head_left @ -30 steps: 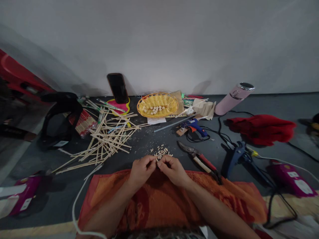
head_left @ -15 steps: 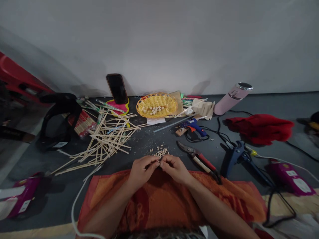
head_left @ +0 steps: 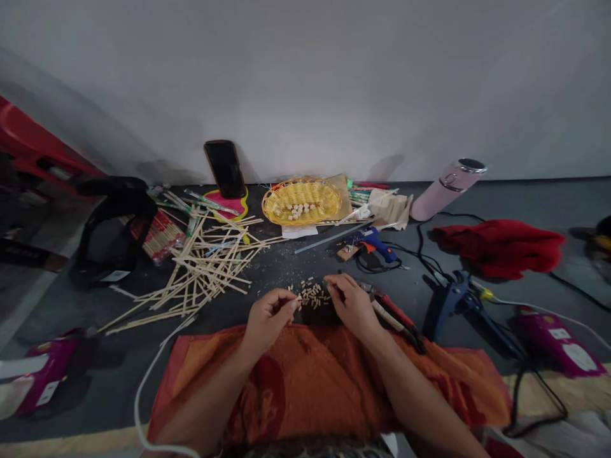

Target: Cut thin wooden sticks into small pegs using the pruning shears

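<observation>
A: How many glue guns? Hands?

B: Two glue guns, one right of centre [head_left: 375, 243], one further right [head_left: 453, 299]. Two hands, at lower centre [head_left: 268, 316] [head_left: 352, 305].

A: Anything else?

B: One basket [head_left: 329, 197], one phone [head_left: 224, 168], one flask [head_left: 446, 189], one pair of pruners [head_left: 394, 312], two purple boxes, lower left [head_left: 42, 375] and lower right [head_left: 556, 337]. The sticks [head_left: 205, 267] and pegs [head_left: 312, 296] are too many to count.

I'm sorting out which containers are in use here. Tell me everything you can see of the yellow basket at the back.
The yellow basket is a shallow oval of open weave, plastic by the look of it. It sits upright on the dark floor near the white wall. A small heap of pale wooden bits lies in its middle; the rest of its bed is bare. A white slip of paper pokes out from under its front rim, and tan paper lies at its right side. No hand touches it.
</observation>
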A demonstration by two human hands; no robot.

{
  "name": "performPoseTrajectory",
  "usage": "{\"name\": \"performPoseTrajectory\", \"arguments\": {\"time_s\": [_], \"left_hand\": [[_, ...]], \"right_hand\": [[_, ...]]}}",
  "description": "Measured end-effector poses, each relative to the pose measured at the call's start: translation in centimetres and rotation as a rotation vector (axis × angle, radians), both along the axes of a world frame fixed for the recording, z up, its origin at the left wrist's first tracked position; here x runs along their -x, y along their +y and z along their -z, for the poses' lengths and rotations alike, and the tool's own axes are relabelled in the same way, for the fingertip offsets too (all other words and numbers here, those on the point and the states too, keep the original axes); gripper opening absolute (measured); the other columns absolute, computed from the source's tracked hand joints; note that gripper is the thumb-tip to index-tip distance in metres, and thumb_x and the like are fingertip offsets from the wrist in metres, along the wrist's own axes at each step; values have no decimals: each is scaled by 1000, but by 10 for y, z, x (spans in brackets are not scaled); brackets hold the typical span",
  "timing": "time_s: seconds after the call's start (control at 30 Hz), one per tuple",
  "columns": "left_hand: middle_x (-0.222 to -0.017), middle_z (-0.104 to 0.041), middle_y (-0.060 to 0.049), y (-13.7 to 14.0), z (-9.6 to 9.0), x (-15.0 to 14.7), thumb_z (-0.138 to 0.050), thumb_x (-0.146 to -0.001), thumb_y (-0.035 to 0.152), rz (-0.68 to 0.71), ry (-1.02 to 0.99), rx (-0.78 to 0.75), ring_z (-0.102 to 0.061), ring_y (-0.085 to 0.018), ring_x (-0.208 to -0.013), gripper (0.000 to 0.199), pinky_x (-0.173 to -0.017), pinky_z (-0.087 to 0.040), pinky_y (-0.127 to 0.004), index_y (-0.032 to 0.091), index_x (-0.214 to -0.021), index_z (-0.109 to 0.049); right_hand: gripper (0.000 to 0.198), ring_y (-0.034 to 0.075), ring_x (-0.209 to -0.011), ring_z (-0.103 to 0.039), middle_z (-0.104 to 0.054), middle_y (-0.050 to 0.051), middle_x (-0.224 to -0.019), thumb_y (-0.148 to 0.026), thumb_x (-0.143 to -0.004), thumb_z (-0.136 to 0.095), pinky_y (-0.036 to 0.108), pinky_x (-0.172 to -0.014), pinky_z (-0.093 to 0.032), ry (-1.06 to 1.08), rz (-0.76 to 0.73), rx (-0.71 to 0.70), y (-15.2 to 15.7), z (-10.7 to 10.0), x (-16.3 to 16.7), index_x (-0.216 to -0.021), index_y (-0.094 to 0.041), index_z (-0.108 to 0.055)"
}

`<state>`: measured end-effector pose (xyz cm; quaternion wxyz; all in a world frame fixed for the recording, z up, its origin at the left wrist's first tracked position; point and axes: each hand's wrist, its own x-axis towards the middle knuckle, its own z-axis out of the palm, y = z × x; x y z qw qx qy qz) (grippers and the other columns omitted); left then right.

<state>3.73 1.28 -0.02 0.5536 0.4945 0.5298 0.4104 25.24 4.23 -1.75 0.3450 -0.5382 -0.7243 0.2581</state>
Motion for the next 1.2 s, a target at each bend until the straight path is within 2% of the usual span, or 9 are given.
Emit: {"name": "performPoseTrajectory", "arguments": {"time_s": [0.17,0.33,0.47,0.63,0.73,0.93,1.1,1.2], "left_hand": [[-76,-69,-1,5,5,0,-68,-78,27,-122,-263,88,-54,-7,-52,15,-53,-44,-20,15,-85,-61],[-75,-70,-3,6,5,1,-70,-76,26,-152,-319,106,-56,-7,-51,17,-53,-46,-20,14,-84,-62],[-75,-70,-3,6,4,0,-71,-75,26,-157,-339,137,-55,-6,-52,20,-53,-46,-20,13,-88,-62],[-78,-69,-4,6,2,-1,-69,-78,28,-136,-357,181,-55,-7,-55,27,-54,-46,-19,12,-100,-65],[-80,-70,-5,6,3,-2,-67,-79,31,-117,-341,191,-55,-7,-56,25,-54,-47,-20,12,-95,-67],[-80,-68,-4,3,4,-4,-66,-80,32,-54,-313,159,-55,-8,-56,22,-54,-47,-21,13,-92,-65],[-78,-65,-3,0,4,-6,-62,-83,34,18,-241,119,-55,-8,-55,21,-55,-47,-21,14,-90,-65],[-77,-64,-2,0,4,-7,-61,-83,35,50,-208,116,-55,-8,-54,23,-55,-47,-21,14,-90,-64]], "right_hand": [[27,21,-97,-60,-60,9,-108,-19,-94,-42,34,-87,-49,-158,-50,-17,1,8,2,-115,-21,-59],[29,20,-96,-58,-60,8,-108,-17,-93,-43,34,-84,-50,-223,-118,-59,-5,3,10,-117,-22,-59],[22,21,-94,-56,-62,8,-101,-16,-91,-49,38,-87,-47,-286,-217,-133,-9,1,20,-107,-23,-64],[15,22,-93,-54,-63,9,-100,-15,-89,-53,39,-85,-46,-314,-212,-163,-8,0,28,-92,-22,-66],[16,22,-95,-54,-63,9,-101,-15,-91,-50,40,-87,-45,-248,-216,-168,-8,-2,27,-92,-21,-65],[19,19,-91,-56,-62,7,-94,-15,-93,-46,36,-82,-49,64,-180,-124,-11,-2,26,-100,-22,-62],[21,19,-93,-56,-62,6,-96,-12,-93,-45,35,-84,-48,132,-265,-114,-17,-5,33,-101,-23,-60],[14,18,-89,-57,-62,4,-91,-14,-92,-48,33,-82,-48,155,-234,-77,-20,-7,36,-97,-23,-58]]}}
